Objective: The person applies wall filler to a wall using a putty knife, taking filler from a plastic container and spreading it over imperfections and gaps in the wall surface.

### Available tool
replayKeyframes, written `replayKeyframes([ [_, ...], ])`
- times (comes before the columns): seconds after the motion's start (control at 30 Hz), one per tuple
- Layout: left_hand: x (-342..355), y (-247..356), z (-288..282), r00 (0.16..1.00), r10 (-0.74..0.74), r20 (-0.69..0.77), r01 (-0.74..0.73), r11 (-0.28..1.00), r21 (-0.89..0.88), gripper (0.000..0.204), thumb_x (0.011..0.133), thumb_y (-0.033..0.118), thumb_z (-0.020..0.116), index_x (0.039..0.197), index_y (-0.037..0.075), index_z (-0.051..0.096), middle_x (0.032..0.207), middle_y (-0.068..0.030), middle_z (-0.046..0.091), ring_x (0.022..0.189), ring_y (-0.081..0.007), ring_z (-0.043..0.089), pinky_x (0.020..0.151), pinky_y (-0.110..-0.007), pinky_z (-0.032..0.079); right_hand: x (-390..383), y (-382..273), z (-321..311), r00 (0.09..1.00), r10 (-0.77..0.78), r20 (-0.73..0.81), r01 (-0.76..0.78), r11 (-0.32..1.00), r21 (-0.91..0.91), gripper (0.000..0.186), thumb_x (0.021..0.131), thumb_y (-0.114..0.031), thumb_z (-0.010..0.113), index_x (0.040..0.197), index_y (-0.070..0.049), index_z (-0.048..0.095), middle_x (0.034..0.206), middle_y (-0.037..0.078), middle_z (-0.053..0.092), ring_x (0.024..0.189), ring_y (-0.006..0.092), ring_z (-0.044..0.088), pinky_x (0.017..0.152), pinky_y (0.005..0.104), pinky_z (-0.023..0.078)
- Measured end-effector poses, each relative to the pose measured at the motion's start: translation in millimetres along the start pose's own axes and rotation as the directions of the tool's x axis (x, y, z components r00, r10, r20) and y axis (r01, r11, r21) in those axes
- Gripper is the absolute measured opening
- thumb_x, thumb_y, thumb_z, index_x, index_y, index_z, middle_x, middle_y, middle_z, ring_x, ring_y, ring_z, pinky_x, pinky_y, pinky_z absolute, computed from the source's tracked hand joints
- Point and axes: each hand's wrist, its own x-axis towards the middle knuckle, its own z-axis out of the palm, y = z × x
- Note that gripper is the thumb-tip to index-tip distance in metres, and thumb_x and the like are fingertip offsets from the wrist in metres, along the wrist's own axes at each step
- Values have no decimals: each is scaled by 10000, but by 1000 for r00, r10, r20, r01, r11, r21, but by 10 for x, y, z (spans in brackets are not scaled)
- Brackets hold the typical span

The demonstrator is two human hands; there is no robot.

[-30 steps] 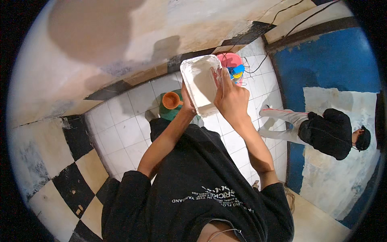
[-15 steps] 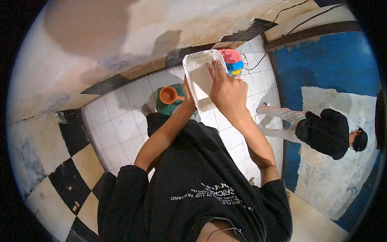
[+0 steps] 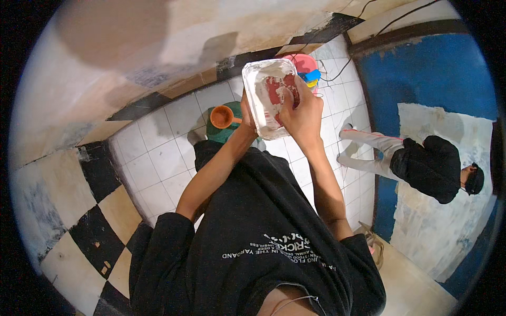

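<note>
white tiled floor (image 3: 158, 158), checkered edge

Translucent plastic tray (image 3: 263, 95) smeared with wet white paste; glossy white floor tiles (image 3: 158, 158); matt orange plastic scoop (image 3: 221, 117).

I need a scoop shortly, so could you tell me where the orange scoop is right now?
In the head view, the orange scoop sits on the green bucket on the white tiled floor, left of the white tray.
</note>
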Motion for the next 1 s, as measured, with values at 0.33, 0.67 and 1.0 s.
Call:
replayKeyframes([
  [0.33, -91, -33, 324, 985, 40, -170, 27, 927, 374, 558, 907, 412, 320, 1317, 38, 376, 1301, -157, 456, 1185, -307, 455, 1020, -458, 355, -6, 163, 30, 986, 105, -129, -72, 969, 238, 221, 768, -8, 593, 969, 82, 580, 623, 196, 581, 533, 227, 600, 523, 293, 450],
  [0.67, -90, -23, 74, 997, 16, -77, 6, 961, 277, 612, 915, 481, 268, 1344, 49, 338, 1328, -157, 424, 1194, -312, 446, 1039, -445, 328, -49, 74, -11, 998, 50, -30, -52, 996, -69, 298, 754, -29, 581, 1031, 78, 553, 667, 229, 591, 570, 347, 612, 522, 347, 466],
  [1.0, -57, -28, -176, 994, -41, -105, 63, 975, 212, 599, 907, 438, 306, 1348, 33, 321, 1327, -171, 419, 1191, -313, 448, 1029, -449, 343, -70, 45, -2, 998, 43, -40, -41, 999, 32, 251, 774, -35, 572, 1010, 50, 561, 760, 238, 620, 679, 356, 639, 590, 351, 492],
])
